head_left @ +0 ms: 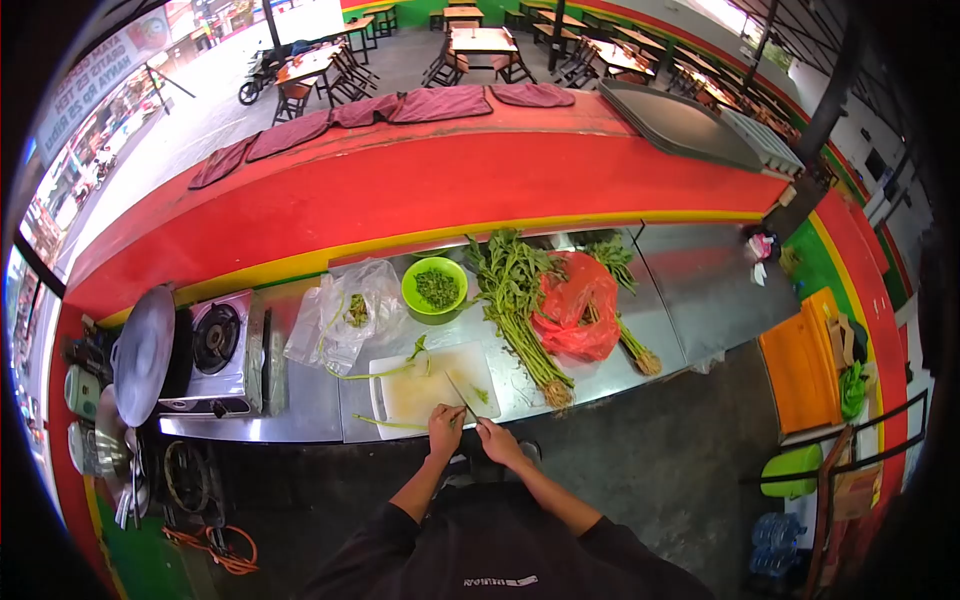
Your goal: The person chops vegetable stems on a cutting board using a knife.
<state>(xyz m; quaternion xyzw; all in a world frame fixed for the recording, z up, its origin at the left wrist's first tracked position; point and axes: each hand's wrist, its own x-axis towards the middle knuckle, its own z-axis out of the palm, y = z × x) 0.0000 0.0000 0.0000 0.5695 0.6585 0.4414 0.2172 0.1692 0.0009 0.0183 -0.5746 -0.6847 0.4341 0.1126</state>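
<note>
Knife (462,396): right hand (494,438) fingers closed on handle, blade far-left. Left hand (446,431) fingers curled, can't tell on what.

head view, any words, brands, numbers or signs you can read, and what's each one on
"GRATIS": banner at upper left, middle line; the letters are soft
"HANYA Rp 25 Ribu": same banner, lower line
Banner's top line: too blurred to read in full
Shirt: pale print, too small and distorted to read
No other text is clear enough to quote.
</note>
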